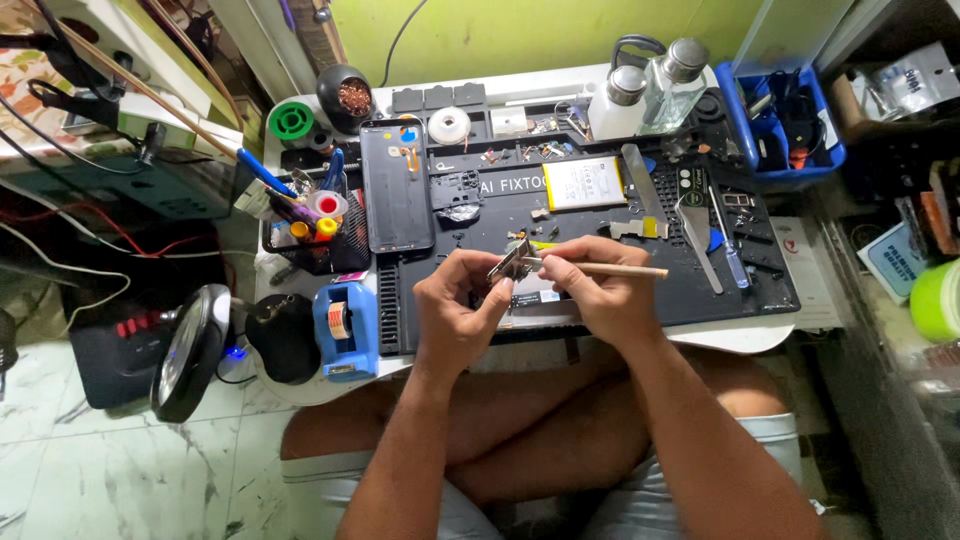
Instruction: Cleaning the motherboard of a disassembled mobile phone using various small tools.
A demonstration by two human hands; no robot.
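- Head view: the left hand [455,310] pinched a small metal part [510,262] above the black mat [590,225].
- The right hand [605,290] pinched a thin wooden stick [610,268]. The stick lay sideways, its tip touching the part, just left of that hand.
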